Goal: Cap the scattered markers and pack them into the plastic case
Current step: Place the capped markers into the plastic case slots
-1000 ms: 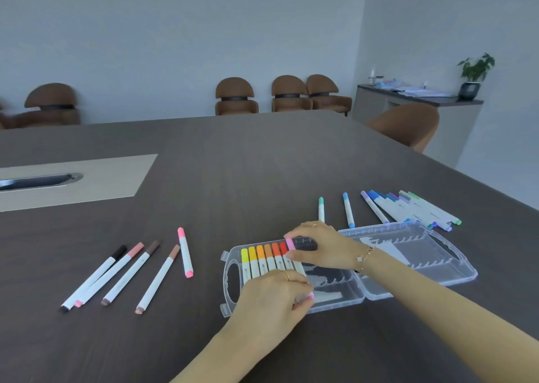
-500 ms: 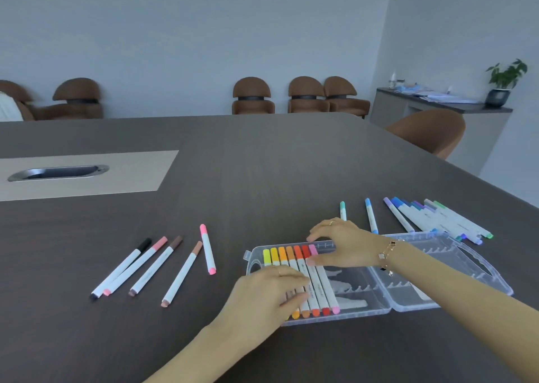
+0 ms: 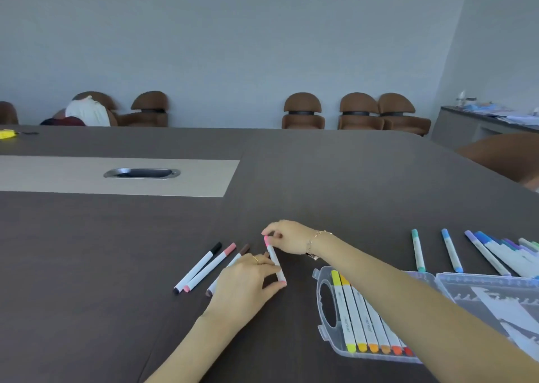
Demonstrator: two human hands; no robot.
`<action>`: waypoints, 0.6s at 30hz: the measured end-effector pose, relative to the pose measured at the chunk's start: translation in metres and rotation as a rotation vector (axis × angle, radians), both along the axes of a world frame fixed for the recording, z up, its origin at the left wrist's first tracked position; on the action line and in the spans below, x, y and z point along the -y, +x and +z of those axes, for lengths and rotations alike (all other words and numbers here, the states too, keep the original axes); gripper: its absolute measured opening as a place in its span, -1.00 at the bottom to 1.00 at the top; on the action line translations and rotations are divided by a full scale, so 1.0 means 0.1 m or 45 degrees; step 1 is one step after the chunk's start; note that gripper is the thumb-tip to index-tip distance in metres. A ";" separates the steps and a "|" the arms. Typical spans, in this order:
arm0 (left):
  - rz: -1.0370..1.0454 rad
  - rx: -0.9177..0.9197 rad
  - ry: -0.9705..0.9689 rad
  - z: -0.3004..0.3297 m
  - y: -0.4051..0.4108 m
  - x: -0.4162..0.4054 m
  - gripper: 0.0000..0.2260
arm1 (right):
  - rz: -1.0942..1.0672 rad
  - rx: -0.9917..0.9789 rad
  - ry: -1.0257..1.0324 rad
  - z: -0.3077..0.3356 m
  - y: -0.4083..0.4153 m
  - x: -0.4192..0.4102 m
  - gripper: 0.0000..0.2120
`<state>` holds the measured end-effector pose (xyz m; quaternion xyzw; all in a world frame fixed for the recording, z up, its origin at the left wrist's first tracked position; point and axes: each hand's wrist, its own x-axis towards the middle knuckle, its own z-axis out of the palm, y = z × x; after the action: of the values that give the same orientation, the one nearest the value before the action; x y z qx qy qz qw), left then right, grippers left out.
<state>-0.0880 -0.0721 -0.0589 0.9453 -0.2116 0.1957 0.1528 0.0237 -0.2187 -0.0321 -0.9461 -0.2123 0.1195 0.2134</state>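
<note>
A pink marker (image 3: 273, 258) lies on the dark table, held at both ends. My right hand (image 3: 287, 236) pinches its far pink cap; my left hand (image 3: 248, 283) grips its near end. Left of it lie a black marker (image 3: 198, 267), a light pink marker (image 3: 210, 267) and a brown marker (image 3: 243, 250), partly hidden under my left hand. The clear plastic case (image 3: 326, 324) lies open at the right with several yellow-to-red markers (image 3: 355, 318) in it, my right forearm crossing above. Several green, blue and purple markers (image 3: 490, 251) lie beyond the case.
A pale inset panel with a metal cable slot (image 3: 142, 173) sits at the table's middle left. Brown chairs (image 3: 357, 111) line the far wall, one near the right table edge (image 3: 504, 155). A yellow object (image 3: 7, 134) lies far left. A sideboard (image 3: 481, 123) stands at right.
Both hands left the case and moved left to the loose markers, taking hold of the pink marker. The camera view turned left, so the case now sits at the lower right.
</note>
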 end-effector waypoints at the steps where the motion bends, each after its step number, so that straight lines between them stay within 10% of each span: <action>1: -0.006 0.001 0.023 0.01 0.01 0.01 -0.81 | -0.014 0.012 0.013 -0.01 0.01 -0.01 -0.66; 18: -0.104 -0.090 -0.050 -0.10 -0.09 0.19 -0.81 | -0.165 0.072 0.324 -0.20 -0.01 0.20 -0.81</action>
<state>-0.0969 -0.0912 -0.0686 0.9390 -0.2407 0.1599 0.1865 0.0228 -0.2391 -0.0522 -0.9261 -0.1702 0.0509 0.3328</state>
